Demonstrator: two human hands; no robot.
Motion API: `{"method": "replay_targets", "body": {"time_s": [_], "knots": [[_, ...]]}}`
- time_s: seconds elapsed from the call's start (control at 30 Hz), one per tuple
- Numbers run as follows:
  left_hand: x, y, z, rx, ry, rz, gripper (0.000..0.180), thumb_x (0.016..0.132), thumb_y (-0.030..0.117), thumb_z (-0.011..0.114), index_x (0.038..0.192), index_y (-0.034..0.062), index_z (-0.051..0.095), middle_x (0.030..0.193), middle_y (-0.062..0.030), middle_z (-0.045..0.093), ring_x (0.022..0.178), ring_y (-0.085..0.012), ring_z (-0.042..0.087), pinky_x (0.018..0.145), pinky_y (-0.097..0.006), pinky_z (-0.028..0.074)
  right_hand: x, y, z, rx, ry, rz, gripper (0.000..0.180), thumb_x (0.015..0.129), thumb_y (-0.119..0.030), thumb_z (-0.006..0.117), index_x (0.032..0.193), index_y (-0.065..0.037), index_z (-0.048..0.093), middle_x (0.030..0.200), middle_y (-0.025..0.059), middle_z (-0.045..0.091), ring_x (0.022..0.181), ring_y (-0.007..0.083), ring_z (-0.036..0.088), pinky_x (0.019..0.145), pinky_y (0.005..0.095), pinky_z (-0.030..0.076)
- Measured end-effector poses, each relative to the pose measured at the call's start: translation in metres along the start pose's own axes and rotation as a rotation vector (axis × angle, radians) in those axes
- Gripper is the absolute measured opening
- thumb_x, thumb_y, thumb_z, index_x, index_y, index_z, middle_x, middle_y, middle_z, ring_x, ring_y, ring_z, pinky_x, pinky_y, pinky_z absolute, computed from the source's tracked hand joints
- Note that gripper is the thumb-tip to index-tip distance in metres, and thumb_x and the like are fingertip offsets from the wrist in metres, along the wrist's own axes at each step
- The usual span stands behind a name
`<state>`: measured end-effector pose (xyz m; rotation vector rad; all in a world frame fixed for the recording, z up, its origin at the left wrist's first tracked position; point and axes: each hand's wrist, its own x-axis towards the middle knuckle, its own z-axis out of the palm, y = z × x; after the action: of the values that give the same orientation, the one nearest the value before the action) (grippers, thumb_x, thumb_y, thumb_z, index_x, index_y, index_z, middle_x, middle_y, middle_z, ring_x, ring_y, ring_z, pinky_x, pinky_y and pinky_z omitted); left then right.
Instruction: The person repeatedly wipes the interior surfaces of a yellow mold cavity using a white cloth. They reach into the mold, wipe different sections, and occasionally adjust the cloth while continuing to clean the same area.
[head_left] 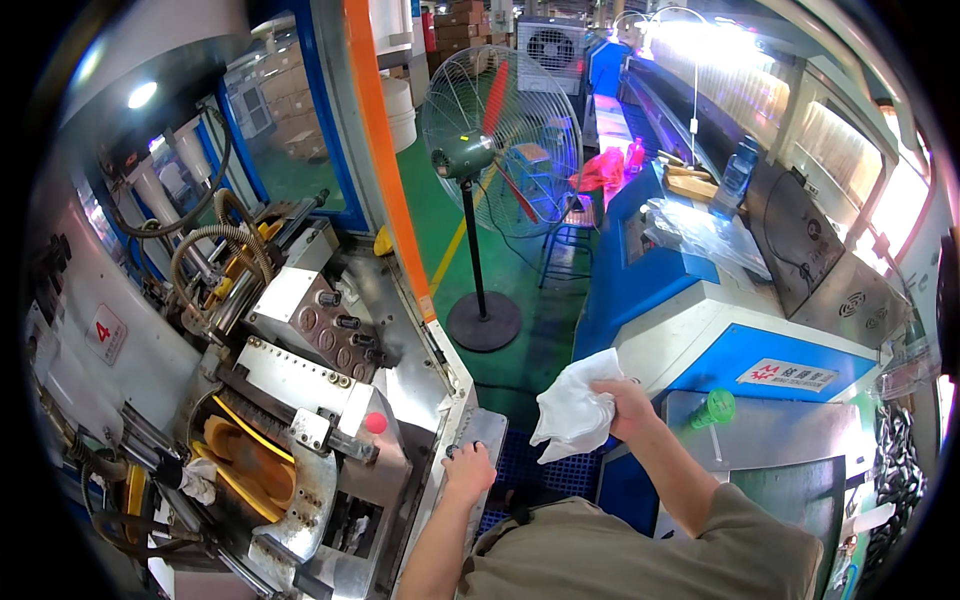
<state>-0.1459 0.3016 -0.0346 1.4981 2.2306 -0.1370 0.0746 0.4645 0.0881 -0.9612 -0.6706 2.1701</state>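
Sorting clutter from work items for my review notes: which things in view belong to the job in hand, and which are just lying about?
Seemingly in use:
- white cloth, held in the right hand
- metal panel, under the left hand

Seemingly just lying or standing about:
- pedestal fan
- plastic bottle
- clear plastic sheeting

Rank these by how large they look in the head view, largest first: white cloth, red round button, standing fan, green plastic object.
1. Standing fan
2. White cloth, in the right hand
3. Green plastic object
4. Red round button
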Motion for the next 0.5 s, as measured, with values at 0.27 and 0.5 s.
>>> {"method": "replay_targets", "body": {"time_s": [0.27,0.5], "knots": [[-0.004,-0.019,0.007,-0.12,0.036,0.057,0.065,0.079,0.036,0.059,0.135,0.0084,0.041,0.131,-0.0171,0.047,0.121,-0.036,0.047,0.096,-0.056,0.038,-0.002,0.016,0.013,0.033,-0.11,0.058,0.032,0.079,0.0,0.061,0.11,-0.004,0.057,0.104,0.0125,0.065,0.096,0.0298,0.064,0.086,0.0451,0.052],[-0.029,-0.023,-0.023,-1.005,0.124,0.153,0.049,0.089,0.022,0.051,0.133,0.0033,0.047,0.121,-0.0157,0.059,0.106,-0.0263,0.059,0.092,-0.034,0.044,0.002,0.039,0.02,0.032,-0.146,0.078,0.033,0.08,-0.001,0.06,0.113,-0.002,0.057,0.106,0.0135,0.064,0.097,0.0301,0.064,0.087,0.0456,0.051]]}}
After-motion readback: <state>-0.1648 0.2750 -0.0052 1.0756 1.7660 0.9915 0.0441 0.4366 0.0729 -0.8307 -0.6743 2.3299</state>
